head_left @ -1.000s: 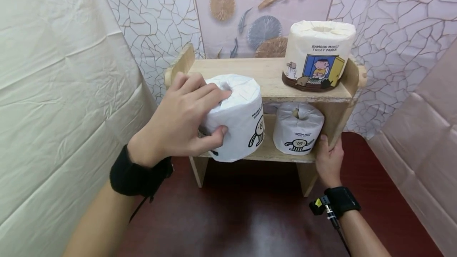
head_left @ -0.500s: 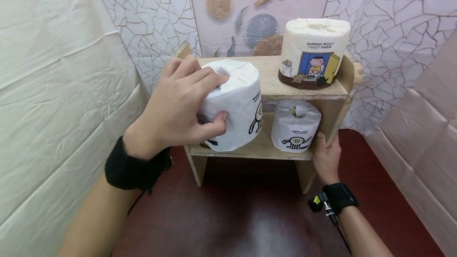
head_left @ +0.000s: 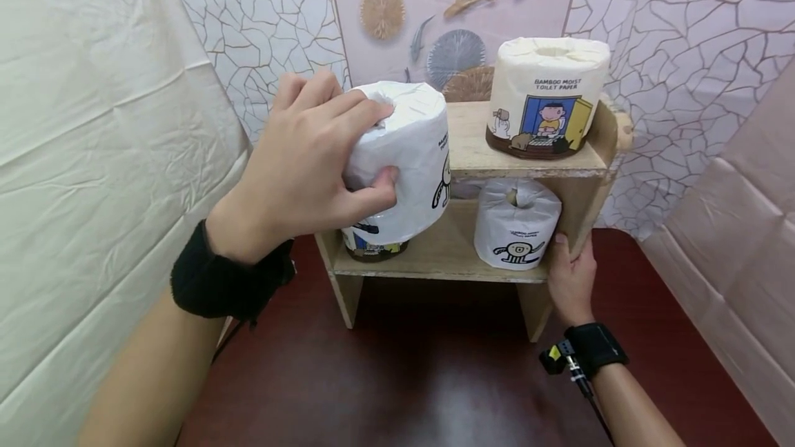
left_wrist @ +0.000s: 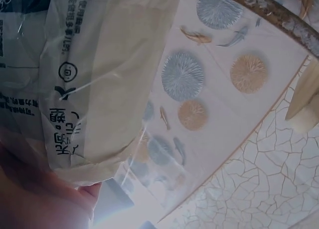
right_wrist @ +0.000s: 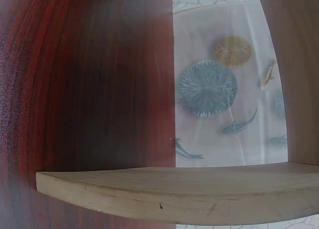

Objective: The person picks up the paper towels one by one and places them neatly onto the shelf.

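My left hand (head_left: pixel 310 157) grips a white wrapped toilet paper roll (head_left: pixel 413 157), fingertips at its top hole and thumb against its side. The roll is tilted slightly, in front of the left part of the wooden shelf (head_left: pixel 397 273). In the left wrist view, printed wrapper of the roll (left_wrist: pixel 107 79) fills the upper left, with part of the hand (left_wrist: pixel 40 194) below. My right hand (head_left: pixel 571 280) holds the shelf's right side panel near the lower board; its fingers are partly hidden behind the panel. The right wrist view shows shelf boards (right_wrist: pixel 164 191) but no hand.
A cream toilet paper roll (head_left: pixel 546 98) stands on the top board at right. Another white roll (head_left: pixel 518 226) stands on the lower board at right. A roll with a coloured base (head_left: pixel 375 252) is mostly hidden at lower left. The shelf stands on a dark red table (head_left: pixel 428 378).
My left hand has raised the toilet paper roll and shifted it slightly left, uncovering part of the roll on the lower board. The right hand stays on the side panel.
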`<state>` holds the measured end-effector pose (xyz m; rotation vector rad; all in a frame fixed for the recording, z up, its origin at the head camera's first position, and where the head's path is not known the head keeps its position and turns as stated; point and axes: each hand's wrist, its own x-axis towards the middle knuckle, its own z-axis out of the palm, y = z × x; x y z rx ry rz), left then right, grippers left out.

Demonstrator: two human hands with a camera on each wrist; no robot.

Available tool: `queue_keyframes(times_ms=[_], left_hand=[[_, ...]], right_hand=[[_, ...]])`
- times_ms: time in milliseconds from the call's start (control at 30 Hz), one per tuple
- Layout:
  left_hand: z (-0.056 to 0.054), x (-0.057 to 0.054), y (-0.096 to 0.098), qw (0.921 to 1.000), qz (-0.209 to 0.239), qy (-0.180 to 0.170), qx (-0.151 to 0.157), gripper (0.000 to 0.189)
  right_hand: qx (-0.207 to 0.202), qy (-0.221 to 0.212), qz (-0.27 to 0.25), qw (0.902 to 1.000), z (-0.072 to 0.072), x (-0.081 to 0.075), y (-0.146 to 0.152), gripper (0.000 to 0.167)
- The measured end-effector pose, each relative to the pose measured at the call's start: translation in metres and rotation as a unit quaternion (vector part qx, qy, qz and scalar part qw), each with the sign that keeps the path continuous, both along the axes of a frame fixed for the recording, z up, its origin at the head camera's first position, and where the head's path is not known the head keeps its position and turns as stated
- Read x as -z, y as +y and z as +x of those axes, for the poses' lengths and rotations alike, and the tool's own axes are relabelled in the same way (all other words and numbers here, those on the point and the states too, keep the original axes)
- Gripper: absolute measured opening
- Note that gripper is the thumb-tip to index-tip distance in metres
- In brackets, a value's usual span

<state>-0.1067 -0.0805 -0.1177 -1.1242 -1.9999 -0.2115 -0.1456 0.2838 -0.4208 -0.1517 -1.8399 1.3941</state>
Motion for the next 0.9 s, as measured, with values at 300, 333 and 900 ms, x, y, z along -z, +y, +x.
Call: queue_keyframes(times_ms=[300, 333, 900], left_hand=[[-0.005, -0.008, 0.004, 0.9983, -0.008, 0.016, -0.056, 0.053], [-0.006, -0.008, 0.005, 0.9979, -0.011, 0.017, -0.061, 0.053], [-0.054, -0.022, 0.012, 0.9875, -0.049, -0.041, -0.144, 0.053]], right_hand=[[-0.008, 0.001, 0.000, 1.0000, 0.000, 0.001, 0.002, 0.049], [-0.010, 0.003, 0.001, 0.9999, 0.000, 0.001, 0.002, 0.049], [-0.010, 0.005, 0.002, 0.9999, 0.001, -0.002, -0.001, 0.049]])
